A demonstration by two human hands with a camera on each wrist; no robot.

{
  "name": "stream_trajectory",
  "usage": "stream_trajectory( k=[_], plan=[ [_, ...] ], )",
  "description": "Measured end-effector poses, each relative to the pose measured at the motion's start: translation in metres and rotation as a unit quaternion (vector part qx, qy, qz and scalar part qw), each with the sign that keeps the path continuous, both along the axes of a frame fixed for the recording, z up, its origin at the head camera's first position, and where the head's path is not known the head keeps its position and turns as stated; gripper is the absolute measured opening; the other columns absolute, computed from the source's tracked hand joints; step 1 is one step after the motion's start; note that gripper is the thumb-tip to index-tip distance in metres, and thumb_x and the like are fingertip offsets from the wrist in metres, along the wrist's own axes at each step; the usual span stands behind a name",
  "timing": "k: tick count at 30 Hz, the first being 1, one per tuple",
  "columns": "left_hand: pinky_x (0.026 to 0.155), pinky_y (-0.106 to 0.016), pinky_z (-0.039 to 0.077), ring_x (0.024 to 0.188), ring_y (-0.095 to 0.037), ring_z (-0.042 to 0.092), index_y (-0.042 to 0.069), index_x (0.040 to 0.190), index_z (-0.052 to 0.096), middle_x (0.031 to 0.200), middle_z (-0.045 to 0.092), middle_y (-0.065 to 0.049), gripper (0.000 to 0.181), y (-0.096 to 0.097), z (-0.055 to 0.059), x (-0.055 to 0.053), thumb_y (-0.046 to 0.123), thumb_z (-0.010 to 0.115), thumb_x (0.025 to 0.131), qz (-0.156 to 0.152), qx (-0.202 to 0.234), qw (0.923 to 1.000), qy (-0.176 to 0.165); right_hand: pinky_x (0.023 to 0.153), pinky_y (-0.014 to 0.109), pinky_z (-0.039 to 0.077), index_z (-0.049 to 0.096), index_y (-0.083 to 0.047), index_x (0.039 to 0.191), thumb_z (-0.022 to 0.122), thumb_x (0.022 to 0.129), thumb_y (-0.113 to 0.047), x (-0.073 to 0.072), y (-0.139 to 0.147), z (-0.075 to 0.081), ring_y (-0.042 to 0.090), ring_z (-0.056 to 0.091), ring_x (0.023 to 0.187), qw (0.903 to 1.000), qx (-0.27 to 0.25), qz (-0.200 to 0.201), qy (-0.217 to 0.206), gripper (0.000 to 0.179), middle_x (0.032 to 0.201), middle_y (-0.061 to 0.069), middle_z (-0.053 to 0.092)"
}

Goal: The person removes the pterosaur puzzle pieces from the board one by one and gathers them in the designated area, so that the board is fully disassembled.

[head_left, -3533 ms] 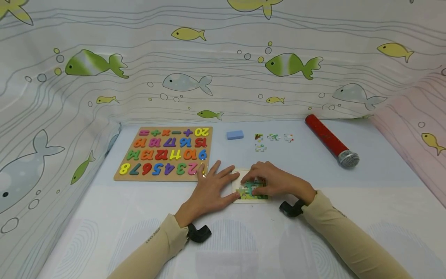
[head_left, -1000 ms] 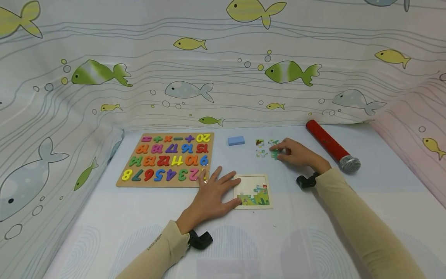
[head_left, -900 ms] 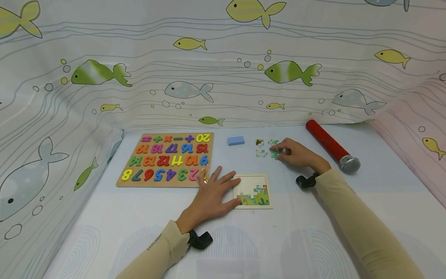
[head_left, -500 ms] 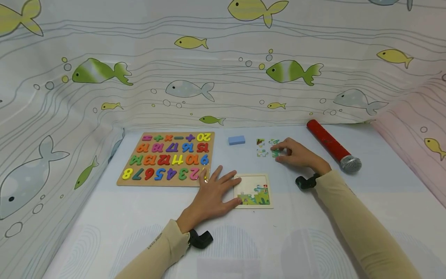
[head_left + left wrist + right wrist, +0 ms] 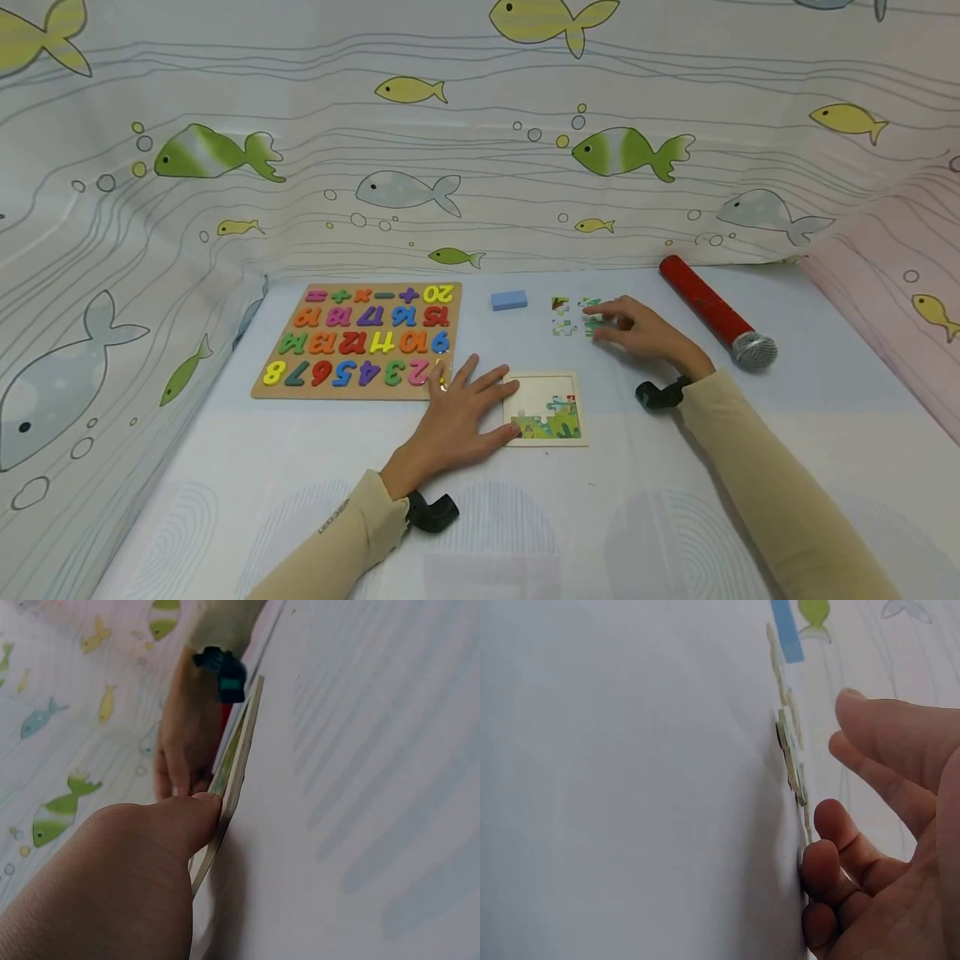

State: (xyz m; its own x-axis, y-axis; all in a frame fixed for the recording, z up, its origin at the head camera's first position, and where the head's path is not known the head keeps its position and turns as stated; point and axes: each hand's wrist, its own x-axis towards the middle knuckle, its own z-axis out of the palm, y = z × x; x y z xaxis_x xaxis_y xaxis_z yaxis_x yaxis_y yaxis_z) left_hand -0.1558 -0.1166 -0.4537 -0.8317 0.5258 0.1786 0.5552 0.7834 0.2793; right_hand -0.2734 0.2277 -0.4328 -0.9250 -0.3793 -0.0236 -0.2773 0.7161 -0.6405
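Observation:
My left hand (image 5: 453, 417) lies with fingers spread at the left rim of a small wooden jigsaw tray (image 5: 536, 387). Its thumb rests on the tray's edge, as the left wrist view also shows on the tray (image 5: 238, 772). Joined green pieces (image 5: 551, 427) fill the tray's lower part, with a few up its right side. My right hand (image 5: 641, 329) hovers low at the loose jigsaw pieces (image 5: 561, 327) behind the tray, hiding some of them. In the right wrist view, its thumb and fingers stand apart beside the flat pieces (image 5: 789, 754), with nothing between them.
A wooden number board (image 5: 360, 343) lies at the left, its near right corner by my left fingertips. A blue block (image 5: 509, 300) sits behind the tray. To the right is a red microphone (image 5: 708, 304). A fish-printed sheet (image 5: 510, 125) rises behind the table.
My right hand has gone from the tray to the loose pieces behind it. In the last half second its fingers have drawn slightly back. My left hand stays at the tray's rim.

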Motion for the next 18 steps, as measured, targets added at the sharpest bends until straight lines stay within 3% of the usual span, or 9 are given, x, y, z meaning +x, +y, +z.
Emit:
stream_trajectory(
  k=[5,15,18],
  plan=[
    [0.116,-0.075,0.004,0.156,-0.037,0.026,0.034,0.149,0.052,0.161,0.043,0.009,0.064,0.000,0.001,0.000,0.064,0.057,0.092,-0.001,-0.003,1.0000,0.001,0.077,0.035,0.039,0.063,-0.016,0.139,0.067,0.098,-0.027,0.008,0.002,-0.001,0.025,0.045,0.092,0.9994,-0.034,-0.008,0.006,0.043,0.120,0.012,0.057],
    [0.116,-0.075,0.004,0.156,-0.037,0.025,0.034,0.149,0.052,0.162,0.043,0.009,0.064,0.000,0.001,0.000,0.064,0.055,0.093,0.000,-0.004,1.0000,-0.005,0.072,0.028,0.038,0.071,-0.016,0.128,0.070,0.096,-0.021,0.028,-0.001,0.001,0.020,0.045,0.084,0.9984,-0.051,0.020,0.009,0.032,0.099,0.005,0.057],
    [0.116,-0.075,0.005,0.156,-0.036,0.026,0.034,0.150,0.052,0.162,0.043,0.009,0.064,0.000,0.001,0.000,0.065,0.055,0.093,0.001,-0.007,1.0000,-0.003,0.074,0.028,0.039,0.073,-0.018,0.125,0.072,0.095,-0.020,0.032,-0.004,0.001,0.020,0.046,0.086,0.9981,-0.055,0.029,0.005,0.030,0.100,0.003,0.059]
  ],
)
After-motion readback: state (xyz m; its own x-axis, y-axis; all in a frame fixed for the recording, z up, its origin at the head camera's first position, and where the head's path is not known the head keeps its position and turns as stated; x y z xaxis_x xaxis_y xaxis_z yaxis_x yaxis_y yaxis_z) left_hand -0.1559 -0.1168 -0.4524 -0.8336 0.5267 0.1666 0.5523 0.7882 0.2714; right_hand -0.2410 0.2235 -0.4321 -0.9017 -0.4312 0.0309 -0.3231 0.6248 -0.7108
